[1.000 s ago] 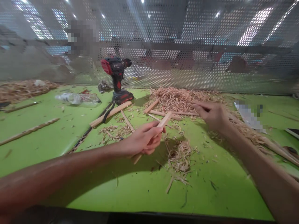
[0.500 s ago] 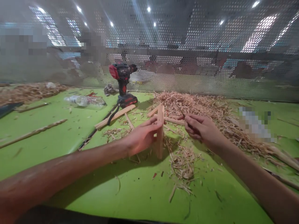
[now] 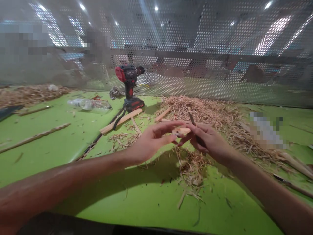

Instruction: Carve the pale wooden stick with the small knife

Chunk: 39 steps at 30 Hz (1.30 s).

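My left hand (image 3: 149,142) pinches a piece of wood (image 3: 182,131), which is seen nearly end-on, its pale end facing me. From the right, my right hand (image 3: 210,138) is closed on a knife (image 3: 191,118), with the dark blade pointing up and away past the fingers. Fingers of my right hand also touch the wood, so both hands meet around it. Below them, curled wood shavings (image 3: 193,168) lie on the green tabletop (image 3: 137,202).
A red and black cordless drill (image 3: 129,85) stands upright at the back, beside a flat wood strip (image 3: 122,121). A heap of shavings (image 3: 202,109) lies behind my hands. Further left are a clear plastic bottle (image 3: 89,105) and a twisted stick (image 3: 36,137). A perforated screen (image 3: 176,65) closes the back.
The wood piece has turned from upright to nearly end-on in my left hand. My right hand has moved left to meet it, and the knife blade now shows more clearly.
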Motion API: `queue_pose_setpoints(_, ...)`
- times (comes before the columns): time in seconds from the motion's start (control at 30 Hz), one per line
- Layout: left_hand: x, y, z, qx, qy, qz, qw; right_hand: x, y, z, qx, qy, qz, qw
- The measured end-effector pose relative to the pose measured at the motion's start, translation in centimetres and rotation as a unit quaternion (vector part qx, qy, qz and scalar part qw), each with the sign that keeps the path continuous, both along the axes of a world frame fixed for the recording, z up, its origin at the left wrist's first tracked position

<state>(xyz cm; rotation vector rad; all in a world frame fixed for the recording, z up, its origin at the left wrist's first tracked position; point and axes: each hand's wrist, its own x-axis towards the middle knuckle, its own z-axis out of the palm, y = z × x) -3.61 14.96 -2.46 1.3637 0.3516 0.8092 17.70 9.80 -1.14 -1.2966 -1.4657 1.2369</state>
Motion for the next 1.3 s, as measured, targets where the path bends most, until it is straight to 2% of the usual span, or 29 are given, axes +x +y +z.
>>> queue_pose_setpoints(0.07, -0.1, 0.3, -0.3, -0.06, 0.01, -0.025, 0.998, 0.8, 0.3, 0.0, 0.027, -0.034, -0.035, 0.998)
queue_pose_setpoints(0.13, -0.1, 0.4, -0.6, -0.117, 0.056, -0.091, 0.987, 1.4, 0.7, 0.1, 0.045, -0.069, -0.07, 0.994)
queue_pose_setpoints(0.23, 0.1, 0.0, -1.1, -0.147, 0.129, -0.205, 0.959, 1.7, 1.0, 0.1, 0.072, -0.114, -0.11, 0.985)
queue_pose_setpoints(0.3, 0.4, -0.6, -1.2, -0.157, 0.14, -0.221, 0.952, 1.2, 1.0, 0.0, 0.086, -0.129, -0.11, 0.982)
queue_pose_setpoints(0.53, 0.7, -1.3, -1.5, -0.209, 0.119, -0.206, 0.948, -0.5, 0.3, 0.2, 0.155, -0.195, -0.087, 0.965)
queue_pose_setpoints(0.73, 0.6, -0.9, -2.1, -0.208, 0.122, -0.211, 0.947, -0.3, 0.3, -0.1, 0.145, -0.211, -0.084, 0.963)
queue_pose_setpoints(0.87, 0.8, -0.6, -2.5, -0.206, 0.094, -0.161, 0.961, -0.6, 0.0, 0.0, 0.147, -0.17, -0.072, 0.972)
queue_pose_setpoints(0.93, 0.7, -0.2, -2.5, -0.211, 0.077, -0.132, 0.966, -0.5, -0.2, 0.1, 0.174, -0.151, -0.082, 0.97)
queue_pose_setpoints(1.03, 0.4, 0.3, -2.2, -0.229, 0.04, -0.09, 0.968, -0.2, -0.3, -0.3, 0.262, -0.195, -0.113, 0.938)
queue_pose_setpoints(1.2, -0.1, 0.6, -1.5, -0.232, 0.006, -0.074, 0.97, 0.2, 0.3, -1.9, 0.34, -0.283, -0.025, 0.896)
queue_pose_setpoints(1.3, -0.2, 0.7, -1.3, -0.21, 0.003, -0.079, 0.975, 0.1, 0.5, -2.5, 0.369, -0.301, -0.027, 0.879)
